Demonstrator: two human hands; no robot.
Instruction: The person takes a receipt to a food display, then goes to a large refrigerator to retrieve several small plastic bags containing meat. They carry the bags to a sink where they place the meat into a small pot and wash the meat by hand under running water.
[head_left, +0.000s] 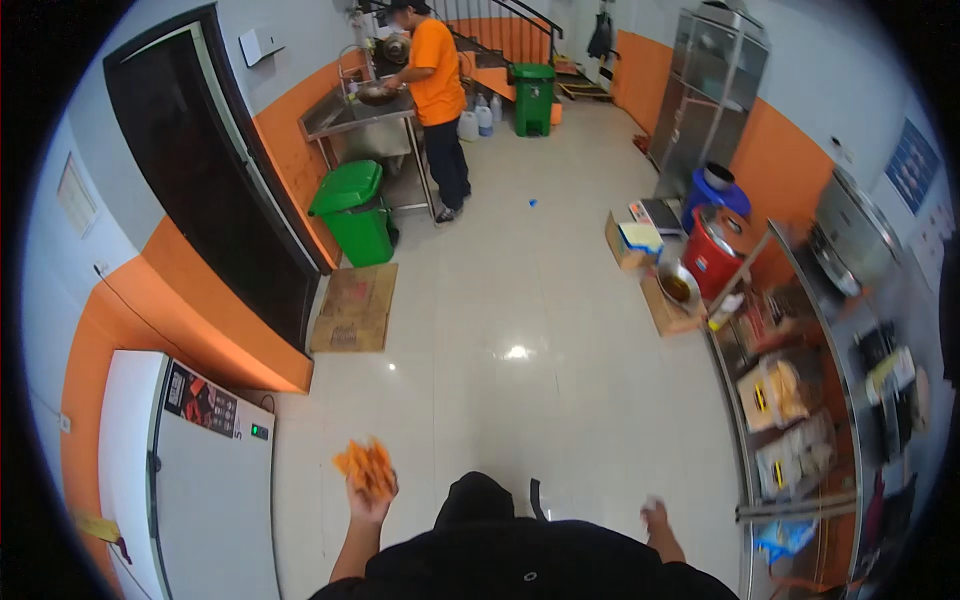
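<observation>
My left hand (370, 504) is raised above the floor tiles and shut around a crumpled orange bundle (364, 466). Its pointed, folded edges stick up past my fingers; whether it is cloth or plastic I cannot tell. To the left of that hand is a white chest freezer (216, 480) with a small lit display. My right hand (655, 516) hangs low at my other side, small and blurred. A pale patch shows at its fingers, and I cannot tell whether it holds anything. The nearest thing to it is the steel shelving table (840, 360) on the right.
A person in an orange shirt (435, 71) holds a pan at the steel sink (375, 112). A green bin (356, 214) and flattened cardboard (355, 309) lie along the left. On the right are a red bucket (709, 255), a wok (679, 285) and a carton (634, 244).
</observation>
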